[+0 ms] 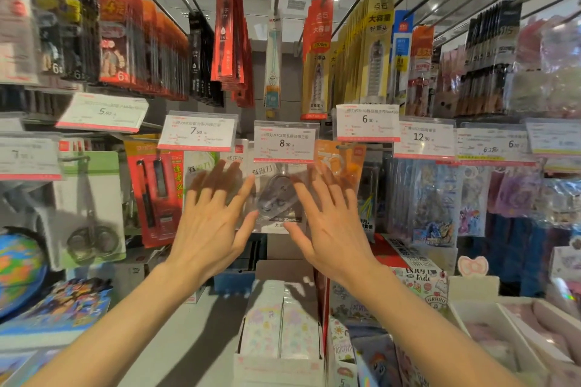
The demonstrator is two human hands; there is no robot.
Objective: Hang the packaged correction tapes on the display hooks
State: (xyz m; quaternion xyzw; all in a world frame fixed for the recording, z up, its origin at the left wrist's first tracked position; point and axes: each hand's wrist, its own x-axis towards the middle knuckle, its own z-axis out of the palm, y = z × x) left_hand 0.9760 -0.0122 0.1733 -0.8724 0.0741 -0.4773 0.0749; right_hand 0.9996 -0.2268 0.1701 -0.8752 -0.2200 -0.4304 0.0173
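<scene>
Your left hand [209,223] and right hand [327,223], fingers spread and gripping nothing, flank the hanging correction tape pack [278,195]: light, slippery film; pinch its stiff card top.

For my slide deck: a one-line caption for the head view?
Both open hands, left hand and right hand, flank a hanging correction tape pack under the 8.00 price tag.

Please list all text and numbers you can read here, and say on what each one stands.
"8.00": centre price tag
"7.90": tag to its left
"6.00": tag to its right
"12.90": tag further right
"5.00": upper left tag
"大容量": yellow pack
Small print on the tags: too blurred.
</scene>
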